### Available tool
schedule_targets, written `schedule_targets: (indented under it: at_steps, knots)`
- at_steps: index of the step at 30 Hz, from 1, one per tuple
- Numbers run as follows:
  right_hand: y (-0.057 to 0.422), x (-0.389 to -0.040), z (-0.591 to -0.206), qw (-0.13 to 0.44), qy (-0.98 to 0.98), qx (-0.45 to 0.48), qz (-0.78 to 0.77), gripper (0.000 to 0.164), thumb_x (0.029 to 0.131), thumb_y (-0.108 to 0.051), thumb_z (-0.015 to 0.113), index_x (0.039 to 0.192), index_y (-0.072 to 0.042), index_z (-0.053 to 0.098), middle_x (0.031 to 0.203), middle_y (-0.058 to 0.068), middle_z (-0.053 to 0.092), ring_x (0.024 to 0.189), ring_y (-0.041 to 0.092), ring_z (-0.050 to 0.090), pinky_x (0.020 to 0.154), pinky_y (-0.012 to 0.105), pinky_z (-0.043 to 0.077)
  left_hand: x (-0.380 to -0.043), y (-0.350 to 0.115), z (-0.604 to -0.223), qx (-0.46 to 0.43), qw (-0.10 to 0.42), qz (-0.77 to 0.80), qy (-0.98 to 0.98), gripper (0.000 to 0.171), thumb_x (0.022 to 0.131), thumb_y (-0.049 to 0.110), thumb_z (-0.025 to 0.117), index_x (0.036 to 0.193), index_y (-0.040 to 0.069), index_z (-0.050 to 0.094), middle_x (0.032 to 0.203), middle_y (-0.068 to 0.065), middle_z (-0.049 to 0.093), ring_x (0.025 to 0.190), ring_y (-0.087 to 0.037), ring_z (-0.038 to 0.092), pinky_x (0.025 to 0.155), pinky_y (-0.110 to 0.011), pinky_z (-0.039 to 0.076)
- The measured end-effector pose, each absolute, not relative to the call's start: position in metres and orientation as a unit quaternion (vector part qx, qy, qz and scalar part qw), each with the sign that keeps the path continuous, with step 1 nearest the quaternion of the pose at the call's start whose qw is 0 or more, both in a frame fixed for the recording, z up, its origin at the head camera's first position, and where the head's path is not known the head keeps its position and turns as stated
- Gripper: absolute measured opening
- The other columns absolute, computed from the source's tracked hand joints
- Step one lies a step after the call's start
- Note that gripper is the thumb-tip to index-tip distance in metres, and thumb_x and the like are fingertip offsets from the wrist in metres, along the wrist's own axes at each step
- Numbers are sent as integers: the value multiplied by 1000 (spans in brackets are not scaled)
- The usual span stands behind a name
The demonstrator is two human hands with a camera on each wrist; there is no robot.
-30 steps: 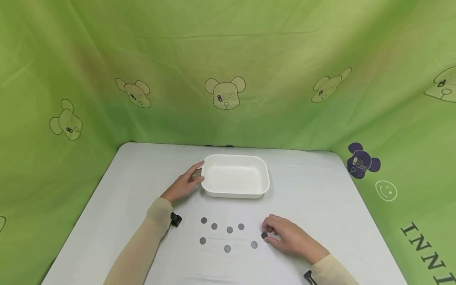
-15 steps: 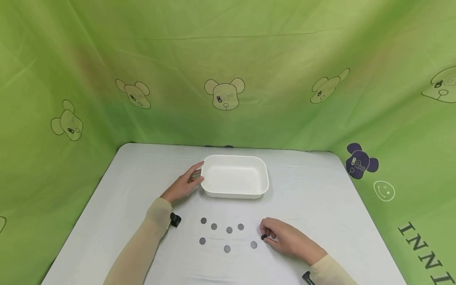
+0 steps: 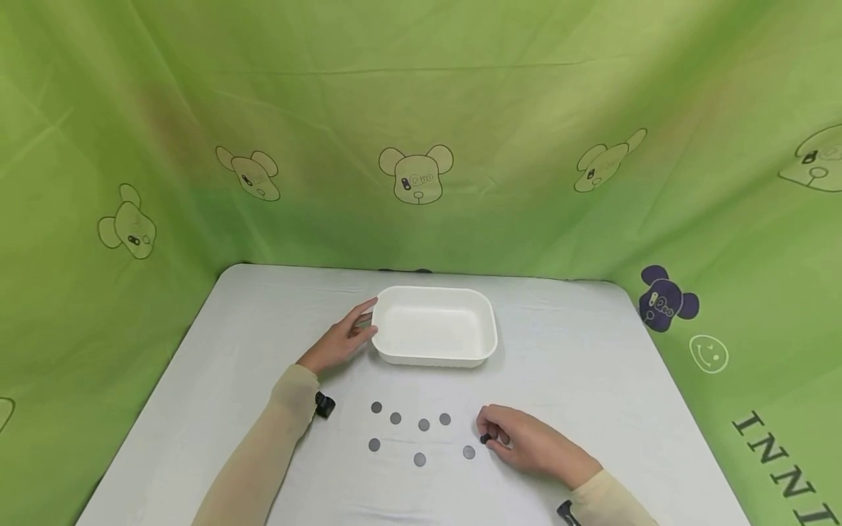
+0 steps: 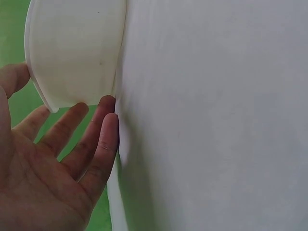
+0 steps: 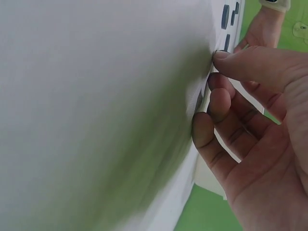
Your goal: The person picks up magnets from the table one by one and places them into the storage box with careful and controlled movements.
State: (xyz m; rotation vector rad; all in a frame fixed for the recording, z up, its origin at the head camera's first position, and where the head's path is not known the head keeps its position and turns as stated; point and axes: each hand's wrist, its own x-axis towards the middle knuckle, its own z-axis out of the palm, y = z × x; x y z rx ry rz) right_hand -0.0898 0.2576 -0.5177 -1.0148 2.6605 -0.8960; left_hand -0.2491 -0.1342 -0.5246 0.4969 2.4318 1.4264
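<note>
My left hand rests against the left end of a white rectangular basin. In the left wrist view, the thumb touches the basin's rim and the extended fingertips lie along its side wall. My right hand, low over the table, pinches a small dark disc between thumb and fingers; the disc looks tilted. A second grey disc shows beneath that hand. Just left of the fingertips lies a flat grey disc. In the right wrist view, the fingers largely hide the pinched disc.
Several more grey discs lie scattered in front of the basin, among them a left-hand disc and a near disc. A white cloth covers the table. Green printed curtains enclose its back and sides.
The right hand has shifted slightly left and nearer, and the dark disc has gone from face-up to tilted between its fingers. The left hand and the basin stay put.
</note>
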Motion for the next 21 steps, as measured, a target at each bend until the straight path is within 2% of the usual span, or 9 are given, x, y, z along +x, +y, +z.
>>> schedule_targets:
  at_steps: [5, 9, 21]
  knots:
    - [258, -91, -520, 92, 883, -337, -313, 32, 91, 4, 76, 100, -22, 59, 86, -17, 54, 76, -1, 53, 67, 18, 49, -250, -135, -528, 170, 139, 490, 843, 69, 111, 49, 58, 171, 42, 24, 167, -8, 46, 147, -36, 52, 125, -58, 35]
    - [259, -92, -522, 80, 880, -340, -321, 33, 91, 5, 75, 100, -22, 60, 84, -17, 54, 75, -1, 54, 66, 18, 48, -250, -135, -529, 173, 140, 492, 841, 69, 111, 48, 59, 171, 41, 25, 167, -8, 46, 147, -37, 53, 125, -59, 34]
    - [261, -115, -516, 2, 880, -339, -333, 31, 92, 6, 77, 103, -20, 63, 87, -15, 56, 78, -1, 52, 69, 19, 49, -252, -136, -527, 174, 138, 487, 844, 68, 111, 49, 58, 170, 44, 25, 167, -8, 47, 145, -36, 55, 124, -57, 37]
